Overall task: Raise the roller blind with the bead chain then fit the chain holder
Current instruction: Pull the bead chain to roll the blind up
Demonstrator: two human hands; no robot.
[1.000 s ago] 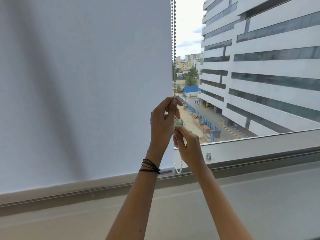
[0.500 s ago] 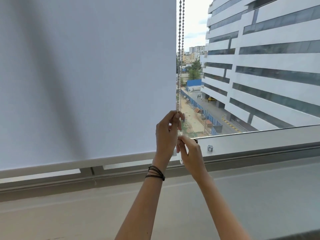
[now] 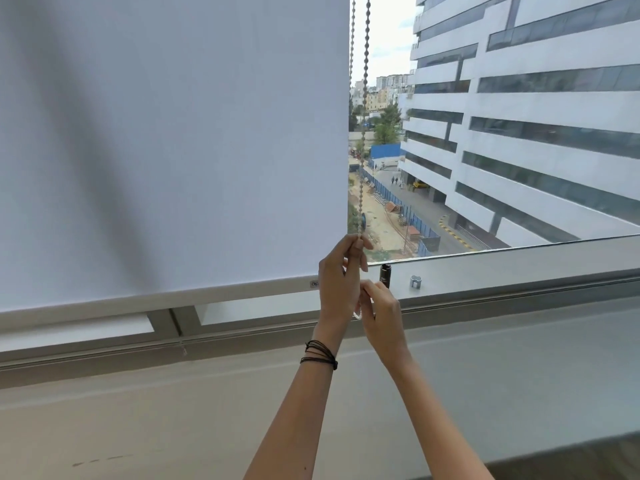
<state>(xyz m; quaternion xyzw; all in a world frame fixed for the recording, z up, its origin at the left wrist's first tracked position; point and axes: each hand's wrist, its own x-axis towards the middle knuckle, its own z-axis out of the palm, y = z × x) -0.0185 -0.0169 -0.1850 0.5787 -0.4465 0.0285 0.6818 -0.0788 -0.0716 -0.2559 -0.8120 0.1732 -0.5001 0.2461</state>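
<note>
You are working in a narrow slot: the roller blind (image 3: pixel 173 140) is walling off everything to the left, and its bottom bar (image 3: pixel 156 299) is hanging just above the window frame (image 3: pixel 519 268), leaving only a thin gap beneath it. The bead chain (image 3: pixel 362 116) is dropping in two strands right at the blind's edge, so your left hand (image 3: pixel 337 282) and right hand (image 3: pixel 381 306) are crowding one another there (almost touching). On the frame, a dark fitting (image 3: pixel 385 271) and a small metal clip (image 3: pixel 416 281) are standing just right of your hands. The sill (image 3: pixel 519 368) below is lying open.
</note>
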